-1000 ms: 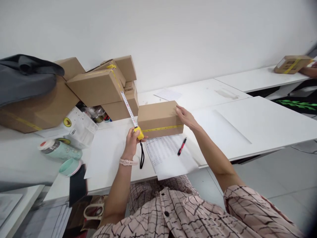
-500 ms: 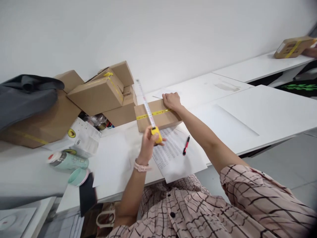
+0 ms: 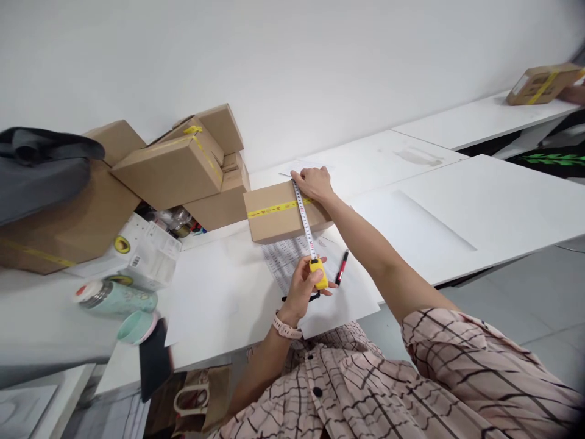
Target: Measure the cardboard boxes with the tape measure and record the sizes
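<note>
A yellow tape measure point(image 3: 319, 274) is gripped in my left hand point(image 3: 300, 286), just in front of a cardboard box point(image 3: 274, 221) with yellow tape along its top. The white blade point(image 3: 303, 214) runs out across the box top to its far edge. There my right hand point(image 3: 315, 183) presses the blade's end with the thumb, its fingers curled over the box's far side. Under and before the box lies a printed sheet point(image 3: 286, 262). A red and black pen point(image 3: 341, 268) rests on the paper, right of the tape measure.
Several cardboard boxes point(image 3: 169, 171) are piled at the left, beside a white carton point(image 3: 148, 253). A mint bottle point(image 3: 119, 299), a mint cup point(image 3: 136, 327) and a dark flat object point(image 3: 154, 360) are near the left edge. Far right, another person's hand point(image 3: 573, 94) touches a taped box point(image 3: 542, 85).
My left hand has moved right and toward me with the tape measure. The blade's end, raised in the air before, is now under my right thumb at the box's far edge.
</note>
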